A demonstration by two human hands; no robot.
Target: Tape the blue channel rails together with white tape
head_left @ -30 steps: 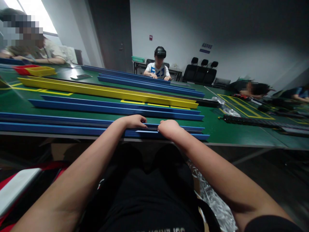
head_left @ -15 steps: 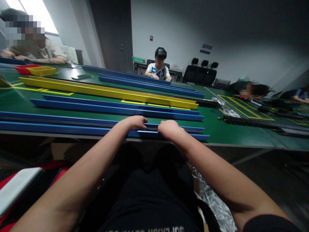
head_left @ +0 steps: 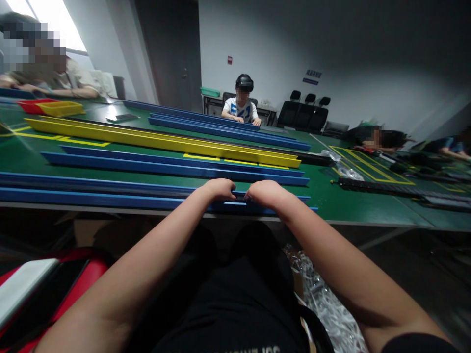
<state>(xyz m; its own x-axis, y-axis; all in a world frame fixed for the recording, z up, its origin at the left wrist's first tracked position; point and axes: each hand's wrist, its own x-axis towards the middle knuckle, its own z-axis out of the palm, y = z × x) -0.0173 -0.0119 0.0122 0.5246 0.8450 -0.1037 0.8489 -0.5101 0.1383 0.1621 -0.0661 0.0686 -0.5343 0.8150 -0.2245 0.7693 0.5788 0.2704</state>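
A long blue channel-shaped rail (head_left: 91,195) lies along the near edge of the green table, with a dark strip visible inside its groove. Over the right part of this rail, my left hand (head_left: 221,189) reaches into the groove with its fingers curled together. Just to the right, my right hand (head_left: 265,192) is bent down into the same groove, its fingers closed and mostly hidden behind the back of the hand. A small gap separates the two hands. What the fingertips hold is too small and shaded to make out.
Beyond lie another blue rail (head_left: 176,167), a yellow rail (head_left: 158,143) and further blue rails (head_left: 228,131). Red and yellow trays (head_left: 61,108) stand at left. A black segmented strip (head_left: 375,189) lies at right. A co-worker (head_left: 241,105) sits opposite; others work at both sides.
My left hand has slid to the right along the rail, closer to my right hand. My right hand has shifted slightly right and stays over the groove.
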